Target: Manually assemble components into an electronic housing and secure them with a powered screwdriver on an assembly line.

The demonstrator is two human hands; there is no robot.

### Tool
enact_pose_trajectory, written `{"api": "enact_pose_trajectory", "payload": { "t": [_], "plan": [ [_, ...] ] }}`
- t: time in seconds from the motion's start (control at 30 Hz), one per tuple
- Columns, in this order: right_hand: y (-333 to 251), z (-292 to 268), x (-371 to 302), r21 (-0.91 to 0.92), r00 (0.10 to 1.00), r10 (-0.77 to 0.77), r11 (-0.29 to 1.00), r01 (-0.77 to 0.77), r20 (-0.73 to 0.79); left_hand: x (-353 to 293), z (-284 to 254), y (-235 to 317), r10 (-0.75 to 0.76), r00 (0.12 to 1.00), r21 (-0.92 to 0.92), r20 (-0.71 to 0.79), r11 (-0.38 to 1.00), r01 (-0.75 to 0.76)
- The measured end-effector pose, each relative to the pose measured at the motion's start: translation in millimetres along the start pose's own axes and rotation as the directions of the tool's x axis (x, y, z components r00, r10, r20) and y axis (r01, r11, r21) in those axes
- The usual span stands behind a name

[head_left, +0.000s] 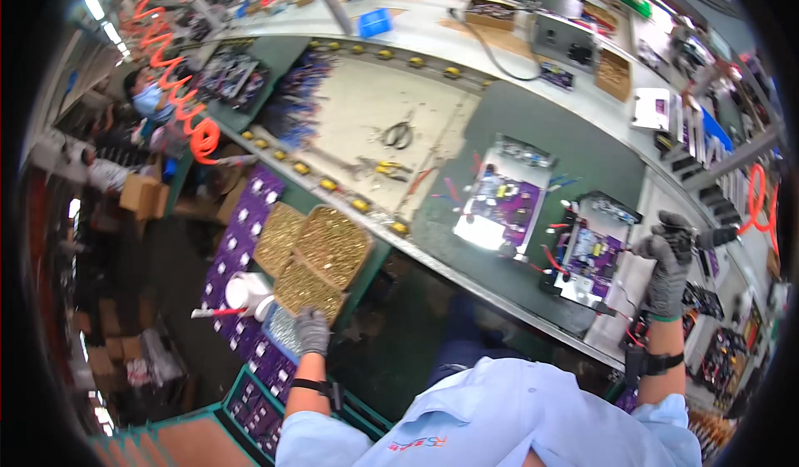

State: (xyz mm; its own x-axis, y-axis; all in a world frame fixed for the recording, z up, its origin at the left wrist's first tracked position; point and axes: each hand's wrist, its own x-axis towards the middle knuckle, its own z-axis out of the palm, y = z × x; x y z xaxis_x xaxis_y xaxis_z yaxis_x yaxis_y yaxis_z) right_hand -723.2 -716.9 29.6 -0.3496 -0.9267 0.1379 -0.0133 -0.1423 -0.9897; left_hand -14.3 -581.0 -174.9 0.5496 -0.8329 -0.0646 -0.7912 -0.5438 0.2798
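Observation:
My left hand [313,331], in a grey glove, reaches down to the near edge of a tray of small brass-coloured screws [310,290]. Its fingers look bunched together; whatever lies between them is hidden. Beside it sits a blue tray of silver-coloured small parts [283,330]. Over at the right, my right hand [666,275], also gloved, is wrapped round a dark power screwdriver [714,237] with an orange coiled hose [757,188]. Close to that hand, on the green mat, lies a purple circuit board unit [589,255] with red wires. Another such unit [506,205] lies left of it.
Two more screw trays [333,246] stand behind the left hand, near a white cup [247,290]. Scissors [399,136] and yellow-handled pliers [391,169] lie on the pale bench section. A conveyor rail [374,221] runs along its front. Another person [150,101] sits far left.

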Motion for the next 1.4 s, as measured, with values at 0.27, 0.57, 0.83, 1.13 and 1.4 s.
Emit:
{"api": "enact_pose_trajectory", "payload": {
  "t": [0.27, 0.57, 0.83, 1.13, 1.4],
  "plan": [
    [-6, 22, 11, 0.113, 0.996, 0.084, 0.990, -0.080, -0.033, 51, 4, -31, -0.048, 0.972, 0.375, 0.229, 0.926, -0.043],
    [-37, 10, -3, 0.100, 0.974, 0.024, 0.995, -0.001, -0.226, 90, 21, -111, 0.241, 0.966, 0.479, 0.093, 0.839, -0.256],
    [-47, -7, -28, 0.222, 0.953, -0.026, 0.970, 0.097, -0.301, 78, -40, 27, -0.098, 0.818, -0.409, 0.567, 0.829, 0.382],
    [-70, 2, -48, 0.705, 0.996, -0.028, 0.704, 0.080, -0.086, -80, -95, 431, 0.597, 0.379, -0.705, 0.707, 0.561, 0.433],
    [-79, -7, -69, 0.748, 0.993, -0.012, 0.657, 0.094, -0.114, -118, -36, 491, 0.723, 0.086, -0.577, 0.686, 0.468, 0.669]
  ]
}}
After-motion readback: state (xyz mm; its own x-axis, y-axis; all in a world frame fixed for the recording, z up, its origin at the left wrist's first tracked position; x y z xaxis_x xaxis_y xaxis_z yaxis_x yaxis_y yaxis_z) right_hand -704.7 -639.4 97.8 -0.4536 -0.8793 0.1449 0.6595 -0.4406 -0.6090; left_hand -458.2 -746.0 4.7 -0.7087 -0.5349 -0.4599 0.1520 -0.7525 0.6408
